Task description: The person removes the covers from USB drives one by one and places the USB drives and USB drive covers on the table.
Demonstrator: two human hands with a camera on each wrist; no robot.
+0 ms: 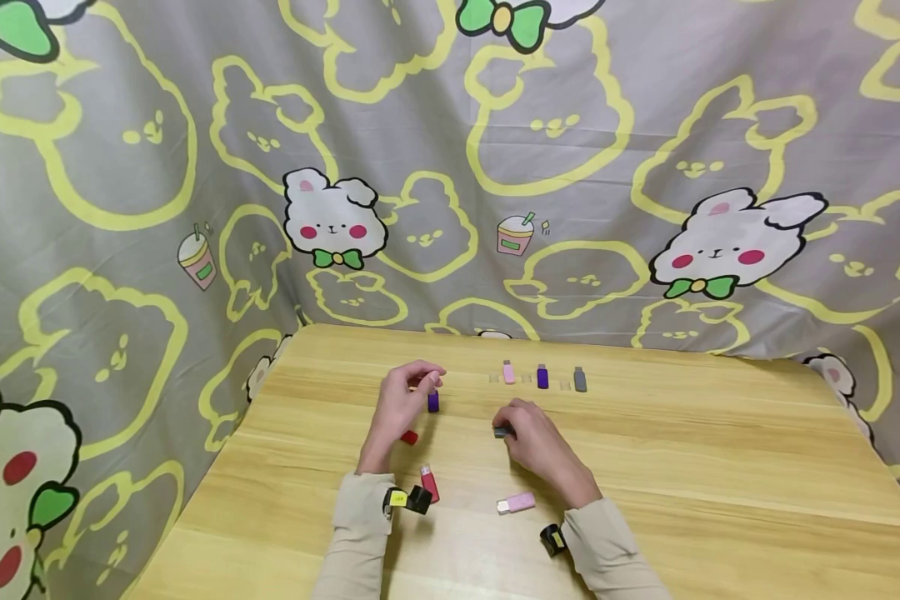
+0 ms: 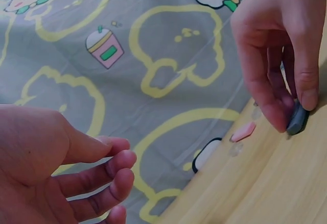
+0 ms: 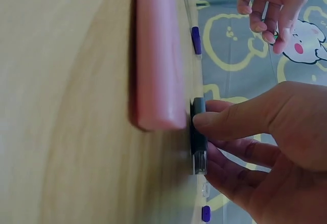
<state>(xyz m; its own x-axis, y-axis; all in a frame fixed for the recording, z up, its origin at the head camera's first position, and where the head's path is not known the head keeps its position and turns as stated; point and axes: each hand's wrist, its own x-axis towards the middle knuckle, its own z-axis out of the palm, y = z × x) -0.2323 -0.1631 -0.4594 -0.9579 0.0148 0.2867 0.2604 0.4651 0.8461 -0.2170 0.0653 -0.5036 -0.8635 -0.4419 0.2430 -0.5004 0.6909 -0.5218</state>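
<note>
My right hand [image 1: 536, 437] pinches a dark grey USB stick [image 3: 198, 127] between thumb and fingers, close over the table. In the right wrist view its connector end points down the frame. My left hand [image 1: 405, 400] holds nothing; its fingers are relaxed and slightly bent, above a purple USB stick [image 1: 432, 402]. A red USB stick [image 1: 409, 437] is partly hidden by the left wrist, and another red one [image 1: 430, 483] lies nearer me. A pink USB stick [image 1: 521, 502] lies near the right forearm, large in the right wrist view.
At the back of the wooden table [image 1: 682, 450] stand in a row a pink USB stick [image 1: 508, 372], a purple one [image 1: 543, 377] and a grey one [image 1: 581, 380]. Small clear pieces [image 1: 565, 385] lie between them. A patterned curtain [image 1: 420, 125] hangs behind and at the left.
</note>
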